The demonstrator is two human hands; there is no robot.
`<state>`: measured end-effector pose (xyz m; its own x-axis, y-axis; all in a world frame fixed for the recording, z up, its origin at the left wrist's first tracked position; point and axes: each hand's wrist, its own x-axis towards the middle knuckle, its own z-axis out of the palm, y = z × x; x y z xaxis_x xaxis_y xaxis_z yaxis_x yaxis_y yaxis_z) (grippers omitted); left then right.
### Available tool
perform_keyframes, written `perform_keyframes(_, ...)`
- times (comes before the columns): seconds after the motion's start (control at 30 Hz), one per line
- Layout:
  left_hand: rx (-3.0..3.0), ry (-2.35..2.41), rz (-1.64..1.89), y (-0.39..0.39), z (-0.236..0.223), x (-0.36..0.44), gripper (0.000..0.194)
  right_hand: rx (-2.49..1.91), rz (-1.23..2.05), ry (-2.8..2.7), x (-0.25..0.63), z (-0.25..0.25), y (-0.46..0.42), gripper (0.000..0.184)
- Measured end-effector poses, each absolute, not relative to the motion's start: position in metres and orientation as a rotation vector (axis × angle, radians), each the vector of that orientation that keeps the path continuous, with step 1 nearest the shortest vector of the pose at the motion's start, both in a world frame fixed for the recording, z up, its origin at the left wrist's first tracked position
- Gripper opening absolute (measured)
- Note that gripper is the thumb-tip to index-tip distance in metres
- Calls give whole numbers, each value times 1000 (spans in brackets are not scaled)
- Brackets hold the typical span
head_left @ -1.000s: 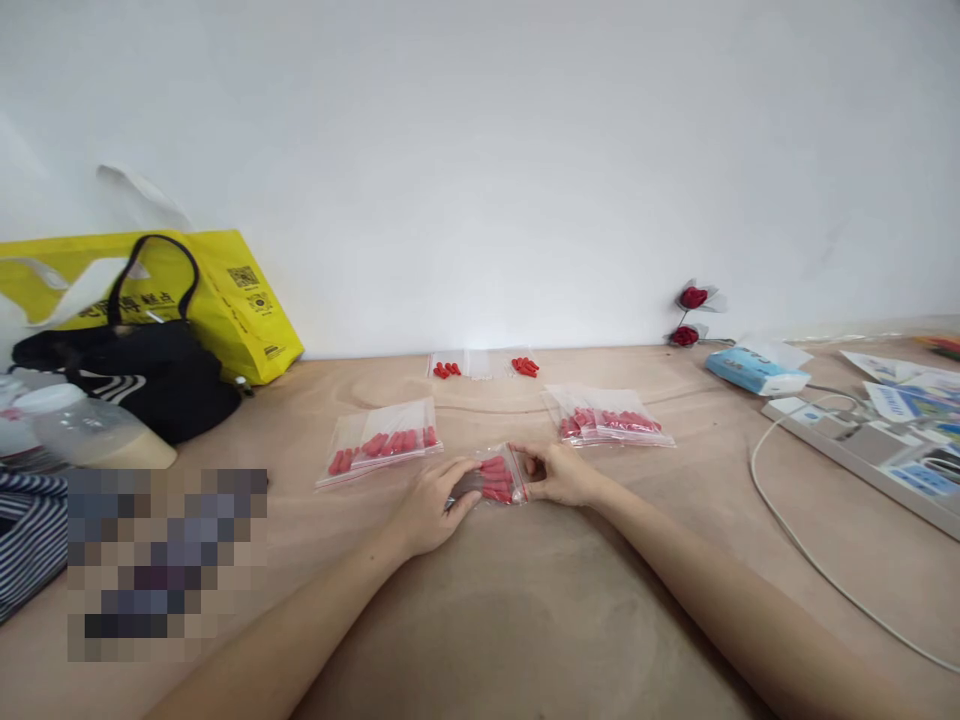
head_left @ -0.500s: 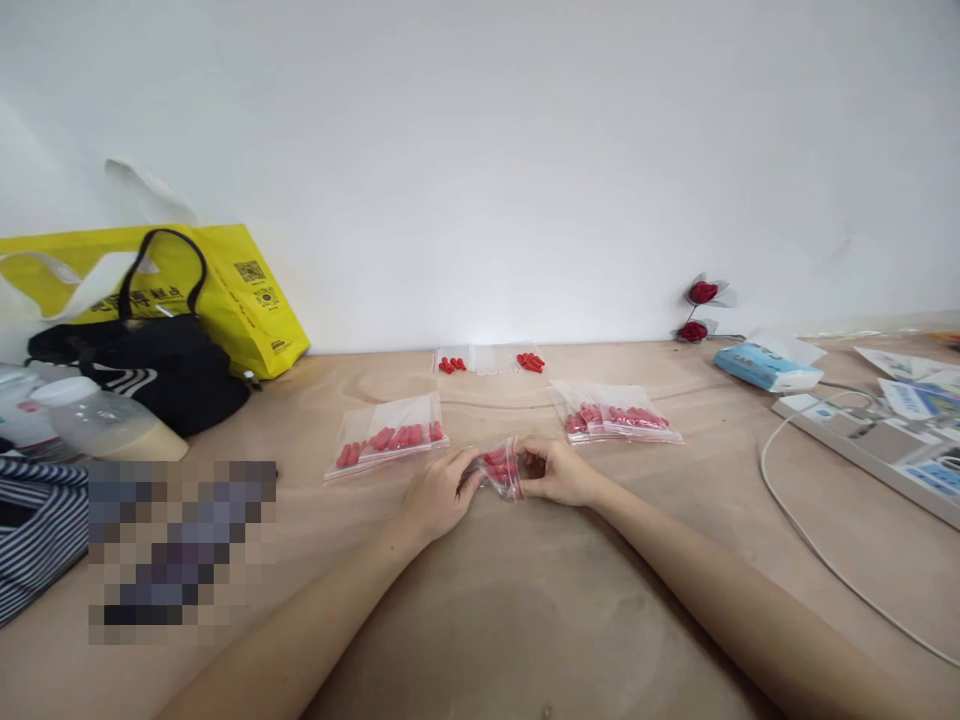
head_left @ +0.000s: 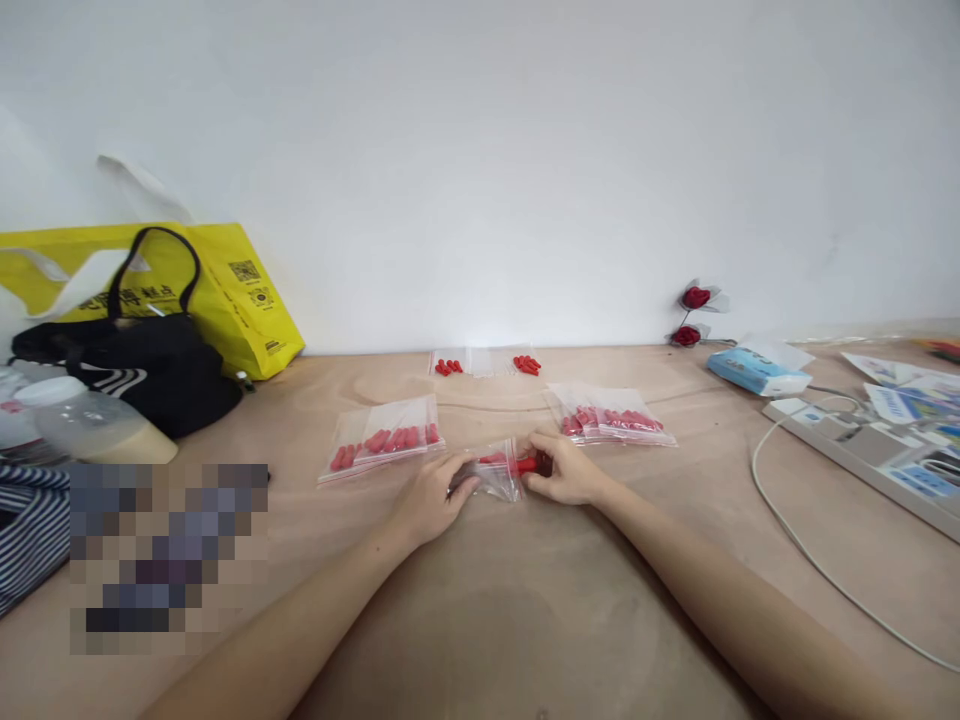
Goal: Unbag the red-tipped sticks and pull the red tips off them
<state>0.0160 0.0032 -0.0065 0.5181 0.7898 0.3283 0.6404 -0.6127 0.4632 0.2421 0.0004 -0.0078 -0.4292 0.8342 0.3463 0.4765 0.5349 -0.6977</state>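
Note:
My left hand (head_left: 436,498) pinches one end of a small clear zip-lock bag (head_left: 499,482). Some red in the bag shows near its red-striped mouth, which faces right. At that mouth my right hand (head_left: 564,470) curls its fingers round small red capsule-shaped pieces (head_left: 529,464); the fingers partly hide them, and how many there are I cannot tell. Beyond my left hand lie overlapping zip-lock bags (head_left: 382,435) with red pieces inside. Similar filled bags (head_left: 615,418) lie past my right hand. Against the wall are two loose-looking clusters of red pieces (head_left: 448,367) on or in clear bags.
A yellow bag (head_left: 262,320), a black bag (head_left: 165,370) and a bottle of pale liquid (head_left: 105,425) stand at left, by striped cloth (head_left: 37,530). On the right are a blue tissue pack (head_left: 757,370), artificial roses (head_left: 694,298), a power strip (head_left: 862,450) and its white cable (head_left: 787,530).
Red pieces have moved rightward from inside the bag to its mouth and into my right fingers. The bag looks flatter, and the view has shifted slightly.

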Motion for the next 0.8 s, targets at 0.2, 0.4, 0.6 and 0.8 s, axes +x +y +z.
perform_keyframes(0.2,2483,1196,780,4,-9,16,24,-982,679,-2060,242,-12,-1,17)
perform_keyframes(0.4,2472,1225,746,5,-8,10,23,-1062,869,-1782,252,-22,-6,12)
perform_keyframes(0.6,2503,1251,739,5,-7,5,22,-1142,871,-1561,294,-14,-16,20)
perform_keyframes(0.8,2529,1272,755,5,-9,7,22,-1312,348,-1464,296,-5,-8,17)
